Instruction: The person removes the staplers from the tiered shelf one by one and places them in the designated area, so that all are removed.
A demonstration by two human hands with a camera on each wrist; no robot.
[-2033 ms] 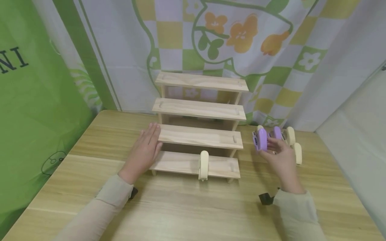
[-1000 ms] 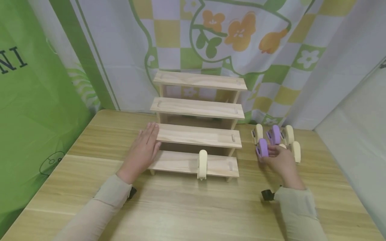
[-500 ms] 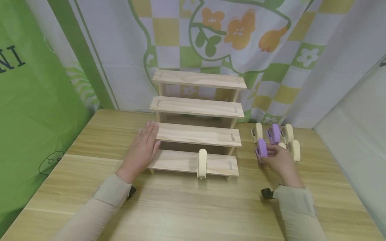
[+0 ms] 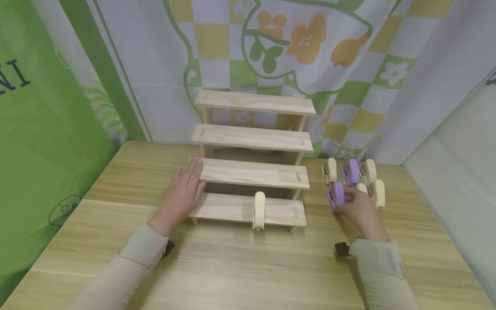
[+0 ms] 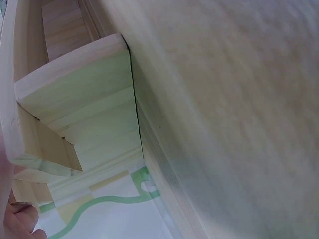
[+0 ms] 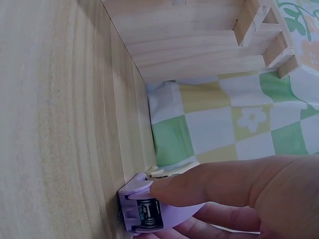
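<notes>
My right hand (image 4: 361, 212) grips a small purple stapler-like device (image 4: 337, 194) between thumb and fingers, low at the table on the right. In the right wrist view, this purple stapler-like device (image 6: 144, 211) shows a dark coil spring at its end, and its base seems to touch the table. My left hand (image 4: 179, 193) lies flat with straight fingers against the left end of a four-step wooden rack (image 4: 253, 173). A cream device of the same shape (image 4: 258, 210) stands on the lowest step. Behind my right hand are another purple one (image 4: 350, 171) and several cream ones (image 4: 370, 171).
A wooden table (image 4: 217, 271) carries everything. Behind it hangs a patterned curtain (image 4: 213, 41); green cloth (image 4: 46, 129) is on the left and a pale wall (image 4: 461, 163) on the right. A dark wrist-camera mount (image 4: 342, 249) sits by my right wrist.
My right hand has lowered the purple stapler-like device toward me and down to the table, in front of a cream one. It still grips it. My left hand stays at the rack.
</notes>
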